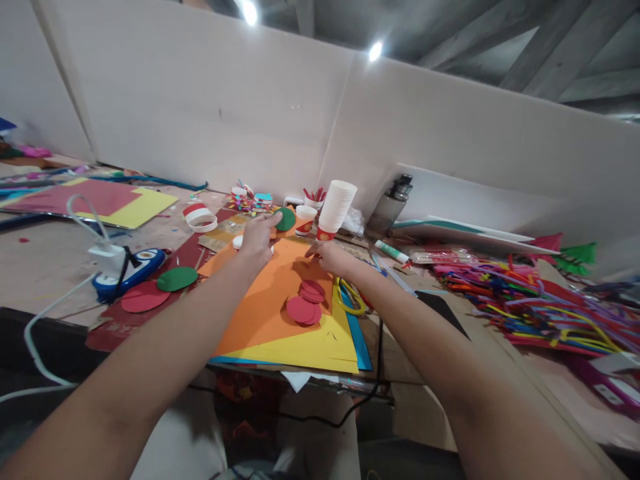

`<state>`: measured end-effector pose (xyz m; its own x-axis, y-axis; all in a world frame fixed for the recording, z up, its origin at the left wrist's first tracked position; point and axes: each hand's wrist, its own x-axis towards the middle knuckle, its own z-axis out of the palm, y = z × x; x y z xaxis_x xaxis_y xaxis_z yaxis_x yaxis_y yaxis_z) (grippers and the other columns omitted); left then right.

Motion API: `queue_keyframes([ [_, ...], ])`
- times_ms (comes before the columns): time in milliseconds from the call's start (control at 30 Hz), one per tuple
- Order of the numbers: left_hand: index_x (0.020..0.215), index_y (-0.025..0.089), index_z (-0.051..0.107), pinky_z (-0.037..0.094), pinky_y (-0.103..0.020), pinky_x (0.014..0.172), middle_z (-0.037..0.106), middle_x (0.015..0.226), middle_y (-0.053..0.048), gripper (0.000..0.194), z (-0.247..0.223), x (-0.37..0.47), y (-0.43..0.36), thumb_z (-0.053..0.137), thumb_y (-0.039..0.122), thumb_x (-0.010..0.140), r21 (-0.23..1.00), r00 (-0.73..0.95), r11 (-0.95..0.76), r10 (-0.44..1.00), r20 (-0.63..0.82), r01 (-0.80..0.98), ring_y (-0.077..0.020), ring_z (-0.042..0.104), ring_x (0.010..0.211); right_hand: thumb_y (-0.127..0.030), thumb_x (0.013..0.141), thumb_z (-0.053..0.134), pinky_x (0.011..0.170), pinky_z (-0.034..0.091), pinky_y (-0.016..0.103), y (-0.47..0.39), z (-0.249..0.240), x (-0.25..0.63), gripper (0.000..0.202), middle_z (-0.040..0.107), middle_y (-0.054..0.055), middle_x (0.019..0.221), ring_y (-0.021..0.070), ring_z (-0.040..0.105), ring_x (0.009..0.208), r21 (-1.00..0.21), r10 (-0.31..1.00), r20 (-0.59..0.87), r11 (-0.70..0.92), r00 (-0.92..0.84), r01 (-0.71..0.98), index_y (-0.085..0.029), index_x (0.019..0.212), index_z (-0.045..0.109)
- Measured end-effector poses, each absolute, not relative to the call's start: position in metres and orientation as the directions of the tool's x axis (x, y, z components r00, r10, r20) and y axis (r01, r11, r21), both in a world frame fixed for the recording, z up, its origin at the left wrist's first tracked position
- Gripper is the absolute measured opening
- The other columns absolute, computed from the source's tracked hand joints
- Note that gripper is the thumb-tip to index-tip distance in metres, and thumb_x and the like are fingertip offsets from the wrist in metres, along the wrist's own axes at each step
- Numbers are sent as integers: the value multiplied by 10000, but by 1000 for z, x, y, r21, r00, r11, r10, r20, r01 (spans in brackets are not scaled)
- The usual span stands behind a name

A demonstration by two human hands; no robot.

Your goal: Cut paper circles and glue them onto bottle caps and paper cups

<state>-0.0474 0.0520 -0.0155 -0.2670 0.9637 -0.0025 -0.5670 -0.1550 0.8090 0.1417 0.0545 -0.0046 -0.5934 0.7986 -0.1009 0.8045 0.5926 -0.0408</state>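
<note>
My left hand [257, 240] pinches a green paper disc [285, 219] above the back of the orange paper [270, 287]. My right hand [327, 255] is over the paper's back right edge, fingers bent and pointing left; whether they hold anything is hidden. Several red discs [305, 305] lie on the orange paper, which rests on a yellow sheet [320, 350]. Just behind my right hand rises a tall stack of white cups [339, 205], with a red-banded cup [305, 219] to its left. Another green disc [177, 279] overlaps a large red disc [145, 296] on the left.
A power strip [129, 272] with a white plug sits at left. White and red paper rings [200, 219] lie behind it. Colourful pipe cleaners [530, 300] cover the right side. A glue stick [391, 251] and dark bottle [393, 202] are at back right. Yellow-handled scissors [351, 298] lie beside the papers.
</note>
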Motion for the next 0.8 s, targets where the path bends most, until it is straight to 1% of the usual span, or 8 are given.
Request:
queue_keyframes([
  [100, 696, 180, 581, 405, -222, 562, 629, 681, 14, 240, -16, -46, 51, 788, 269, 613, 812, -253, -148, 968, 0, -565, -108, 579, 607, -138, 822, 607, 854, 488, 260, 48, -3, 138, 355, 725, 159, 1134, 241, 670, 1040, -4, 845, -125, 523, -520, 852, -86, 1157, 714],
  [200, 690, 181, 578, 403, -223, 558, 621, 676, 18, 252, -16, -46, 50, 793, 264, 588, 812, -247, -151, 969, 8, -564, -111, 576, 609, -181, 818, 628, 775, 485, 227, 39, -2, 123, 312, 752, 113, 1072, 215, 691, 962, 7, 858, -169, 493, -485, 870, -134, 1104, 745],
  [267, 682, 180, 576, 408, -224, 563, 618, 678, 17, 245, -16, -47, 50, 787, 265, 590, 816, -241, -155, 970, 20, -557, -112, 576, 616, -219, 852, 600, 733, 483, 226, 34, 0, 111, 306, 757, 113, 1052, 208, 699, 921, 17, 868, -186, 472, -461, 881, -140, 1109, 745],
  [367, 683, 181, 581, 415, -223, 572, 618, 682, 15, 213, -17, -49, 51, 766, 262, 616, 823, -241, -156, 970, 23, -547, -111, 575, 622, -333, 905, 552, 729, 491, 263, 30, 8, 95, 354, 749, 168, 1043, 240, 701, 900, 50, 883, -200, 442, -425, 895, -94, 1073, 754],
  [500, 689, 178, 584, 418, -223, 576, 627, 696, 13, 222, -17, -49, 52, 776, 259, 614, 826, -247, -155, 969, 20, -542, -111, 581, 625, -440, 855, 631, 734, 505, 265, 33, 13, 80, 423, 736, 172, 1085, 253, 698, 928, 99, 894, -227, 416, -387, 904, -95, 1070, 751],
  [633, 693, 176, 583, 422, -223, 571, 628, 691, 12, 233, -16, -48, 52, 782, 259, 604, 819, -245, -159, 969, 23, -551, -110, 579, 618, -396, 796, 704, 793, 512, 263, 46, 10, 67, 356, 759, 141, 995, 256, 694, 956, 154, 895, -266, 405, -357, 901, -128, 1020, 766],
  [733, 689, 174, 589, 424, -216, 564, 627, 687, 13, 223, -15, -48, 52, 780, 246, 599, 811, -240, -153, 971, 17, -565, -106, 578, 622, -246, 771, 706, 823, 516, 279, 57, 5, 59, 207, 767, 135, 939, 265, 694, 955, 176, 890, -302, 403, -341, 898, -123, 918, 783],
  [800, 688, 173, 594, 429, -214, 564, 626, 688, 14, 218, -16, -48, 52, 780, 239, 596, 808, -236, -149, 972, 13, -570, -104, 579, 628, -163, 736, 698, 818, 524, 284, 63, 3, 57, 169, 771, 122, 930, 261, 695, 942, 171, 889, -319, 396, -329, 902, -130, 878, 786],
])
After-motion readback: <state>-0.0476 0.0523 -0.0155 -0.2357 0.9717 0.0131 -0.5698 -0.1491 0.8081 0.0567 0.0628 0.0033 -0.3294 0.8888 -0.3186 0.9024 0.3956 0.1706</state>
